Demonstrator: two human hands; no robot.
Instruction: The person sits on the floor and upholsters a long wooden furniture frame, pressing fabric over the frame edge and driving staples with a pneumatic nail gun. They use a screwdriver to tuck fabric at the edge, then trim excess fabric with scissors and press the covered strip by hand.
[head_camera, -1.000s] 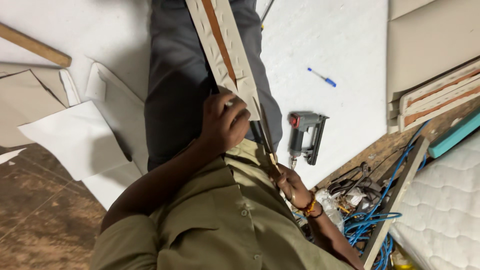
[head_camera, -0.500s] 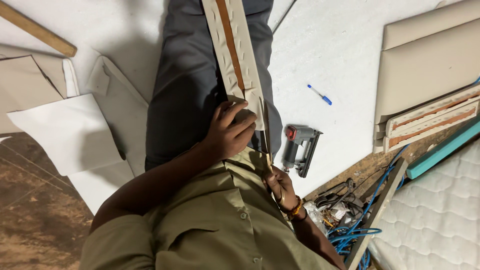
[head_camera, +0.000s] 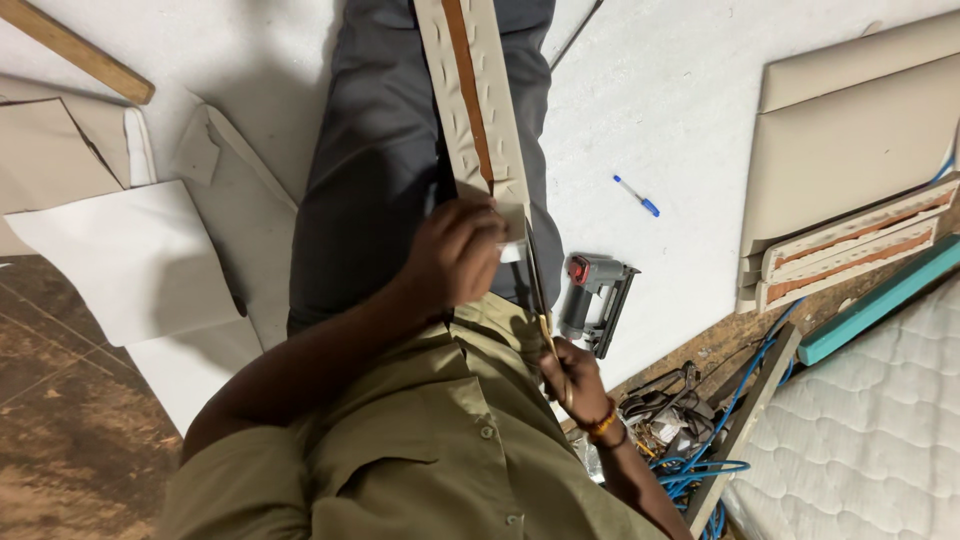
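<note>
While the upholstered strip (head_camera: 470, 100) lies along the lap, the left hand (head_camera: 455, 250) pinches its near end; the right hand (head_camera: 570, 375), just below that end, grips scissors (head_camera: 540, 300).

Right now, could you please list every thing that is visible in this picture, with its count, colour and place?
Long padded strip wrapped in beige fabric, wooden core showing: one, lying along the lap.
Scissors: one pair, dark blades, at the strip's near end.
Grey staple gun: one, on the white sheet.
Blue and white pen: one, on the white sheet.
Beige upholstered panels: several, stacked at right.
Blue cable: one tangle, lower right.
Wooden stick: one, upper left.
White quilted mattress: one, lower right.
Left hand: pinches the fabric.
Right hand: holds the scissors.
</note>
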